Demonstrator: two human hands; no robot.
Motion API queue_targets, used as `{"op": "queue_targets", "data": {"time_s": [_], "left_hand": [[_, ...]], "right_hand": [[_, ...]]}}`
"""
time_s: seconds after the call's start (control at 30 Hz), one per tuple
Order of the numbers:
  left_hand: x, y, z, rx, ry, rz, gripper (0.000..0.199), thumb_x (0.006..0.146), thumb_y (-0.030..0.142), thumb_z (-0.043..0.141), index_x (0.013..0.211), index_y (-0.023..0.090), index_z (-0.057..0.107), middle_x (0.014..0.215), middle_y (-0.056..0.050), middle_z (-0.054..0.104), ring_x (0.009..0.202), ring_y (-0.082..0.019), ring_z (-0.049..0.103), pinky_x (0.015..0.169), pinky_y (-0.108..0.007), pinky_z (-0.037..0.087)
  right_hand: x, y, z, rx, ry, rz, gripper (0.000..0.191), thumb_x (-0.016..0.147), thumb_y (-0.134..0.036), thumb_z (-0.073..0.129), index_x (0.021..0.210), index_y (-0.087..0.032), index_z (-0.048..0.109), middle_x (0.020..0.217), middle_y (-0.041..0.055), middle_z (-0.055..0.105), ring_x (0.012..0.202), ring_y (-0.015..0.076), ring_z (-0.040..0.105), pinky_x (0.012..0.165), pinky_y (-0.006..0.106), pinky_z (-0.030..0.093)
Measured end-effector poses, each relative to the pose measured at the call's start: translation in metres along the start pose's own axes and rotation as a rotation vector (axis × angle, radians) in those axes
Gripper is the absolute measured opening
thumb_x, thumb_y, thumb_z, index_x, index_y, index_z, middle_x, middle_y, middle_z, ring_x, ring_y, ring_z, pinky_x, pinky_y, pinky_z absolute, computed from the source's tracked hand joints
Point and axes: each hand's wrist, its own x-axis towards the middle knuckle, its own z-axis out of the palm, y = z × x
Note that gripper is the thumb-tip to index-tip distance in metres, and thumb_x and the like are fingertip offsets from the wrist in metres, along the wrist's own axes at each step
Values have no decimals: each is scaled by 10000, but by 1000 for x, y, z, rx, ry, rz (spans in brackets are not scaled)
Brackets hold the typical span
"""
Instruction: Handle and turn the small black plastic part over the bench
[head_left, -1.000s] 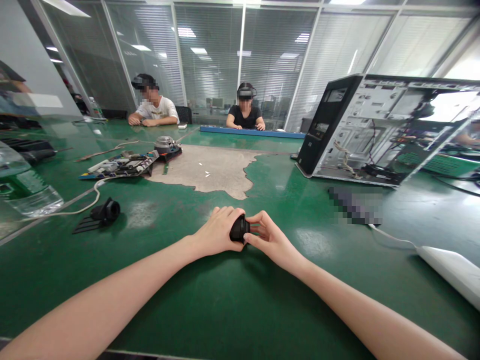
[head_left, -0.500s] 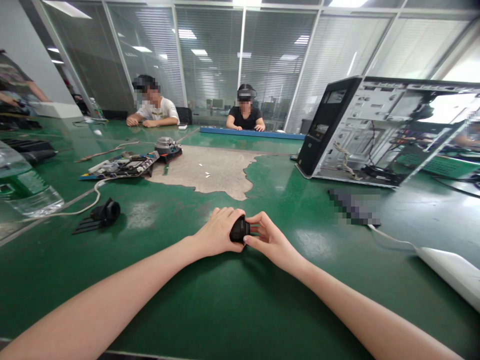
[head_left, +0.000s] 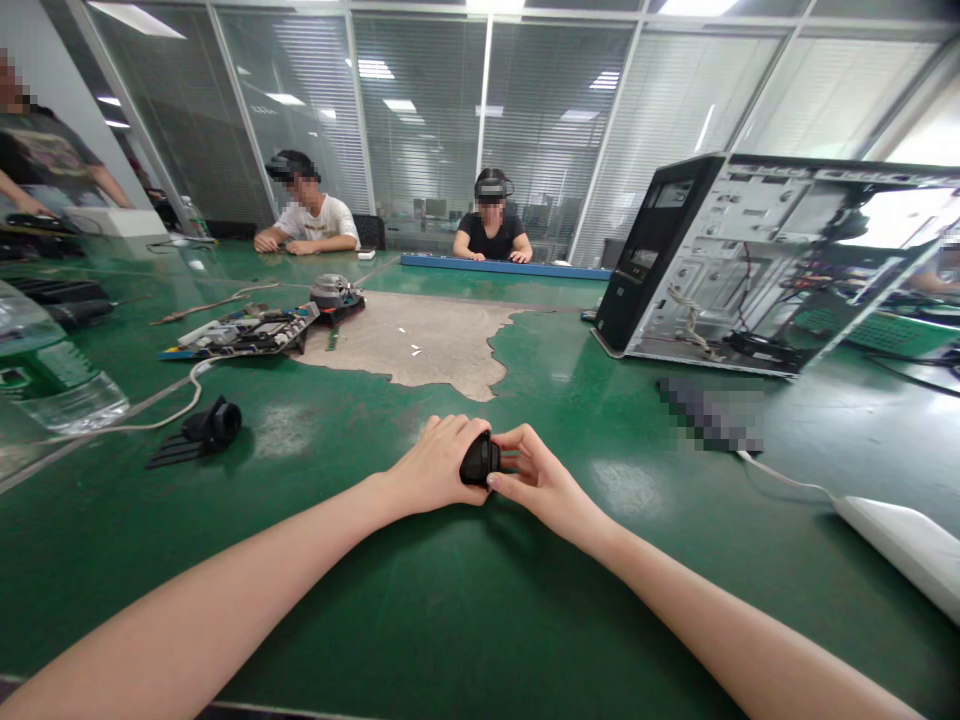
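A glass wall (head_left: 420,120) with blinds stood beyond a green table (head_left: 375,620), whose surface had a bare, pale patch (head_left: 442,340). Just on the near side of that patch, both hands met around a small black part (head_left: 477,460). The left hand (head_left: 431,465) was curled closely over it, palm down; the right hand (head_left: 544,478) was half closed, thumb and fingers pinching its other end.

Left of the patch and nearer the person lay a slotted black piece (head_left: 202,430), apart from the held one. A circuit board (head_left: 255,330) sat by the patch's left edge, outside the computer case (head_left: 652,255), which stood open-sided to the patch's right. As for progress, handling of the black part seemed under way, not finished: it had not been released, and whether its pieces were joined or loose could not be told.
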Motion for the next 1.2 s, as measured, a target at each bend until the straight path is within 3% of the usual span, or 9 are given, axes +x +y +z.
{"op": "queue_targets", "data": {"time_s": [0.17, 0.37, 0.5, 0.63, 0.83, 0.97, 1.2], "left_hand": [[0, 1, 1, 13, 24, 2, 470, 621, 377, 574, 1026, 201, 413, 921, -48, 517, 851, -232, 469, 721, -335, 317], [0, 1, -1, 18, 15, 10, 461, 612, 379, 584, 1005, 203, 417, 908, -42, 518, 843, -228, 469, 715, -331, 319], [0, 0, -1, 22, 15, 10, 504, 588, 356, 599, 1026, 201, 405, 921, -43, 518, 848, -231, 468, 716, -331, 318], [0, 1, 0, 18, 29, 14, 488, 614, 388, 582, 1027, 196, 405, 913, -44, 517, 838, -225, 469, 716, -329, 316], [0, 0, 0, 22, 25, 15, 462, 614, 389, 583, 998, 195, 413, 899, -42, 513, 836, -222, 463, 710, -321, 313], [0, 0, 1, 35, 19, 14, 512, 590, 368, 600, 1026, 193, 399, 918, -42, 514, 842, -224, 462, 712, -323, 316], [0, 1, 0, 32, 29, 14, 487, 617, 391, 585, 1024, 194, 405, 914, -42, 519, 837, -222, 469, 712, -325, 321]], "right_hand": [[1, 0, 1, 14, 35, 23, 216, 732, -326, 584, 855, -222, 440, 873, -6, 511, 808, 127, 549, 697, 281, 481], [3, 1, -1, -24, 25, 44, 259, 737, -306, 575, 939, -214, 442, 983, 28, 503, 830, 134, 548, 747, 317, 469], [0, -1, -1, -4, -4, 7, 247, 713, -272, 612, 879, -222, 437, 941, 4, 514, 904, 147, 541, 774, 307, 460], [0, -1, 0, 33, 16, 29, 191, 744, -298, 572, 853, -221, 435, 856, -9, 512, 840, 138, 547, 707, 286, 469], [4, 1, -1, -19, 42, 44, 273, 726, -308, 585, 936, -211, 440, 1004, 31, 493, 864, 145, 541, 763, 323, 457], [2, 0, -2, -9, -18, 17, 266, 713, -293, 610, 899, -218, 435, 949, 12, 511, 883, 150, 546, 789, 330, 450], [2, 3, 0, 30, 28, 31, 204, 742, -315, 574, 854, -218, 433, 852, -8, 509, 780, 121, 548, 688, 279, 463]]}}
